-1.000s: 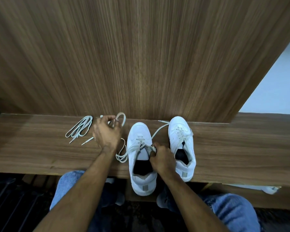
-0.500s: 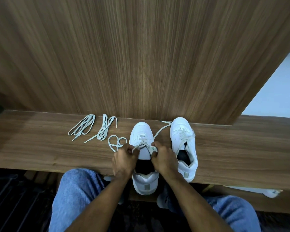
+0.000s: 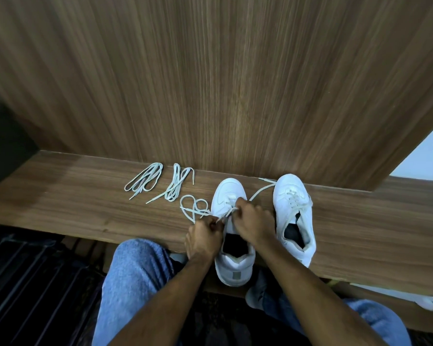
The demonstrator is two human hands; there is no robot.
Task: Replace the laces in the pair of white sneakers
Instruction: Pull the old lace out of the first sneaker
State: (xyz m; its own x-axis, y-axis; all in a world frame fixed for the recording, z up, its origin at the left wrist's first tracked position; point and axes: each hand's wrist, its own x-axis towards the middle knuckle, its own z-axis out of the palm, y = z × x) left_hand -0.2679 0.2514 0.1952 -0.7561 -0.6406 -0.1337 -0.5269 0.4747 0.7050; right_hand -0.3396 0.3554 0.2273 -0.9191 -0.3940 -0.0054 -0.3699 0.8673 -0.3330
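So the person's mid-way through pulling the old lace out of the near sneaker, which sits on the wooden bench beside the other sneaker. The left hand pinches the lace and the right hand curls onto the crossings. Two spare lace bundles wait nearby. Next move probably needs loosening each crossing, eyelet by eyelet.

My seat faces a wooden shelf backed by an upright wood-grain panel. My blue jeans cover both knees. A dark slatted rack lies lower left; a pale wall shows right.
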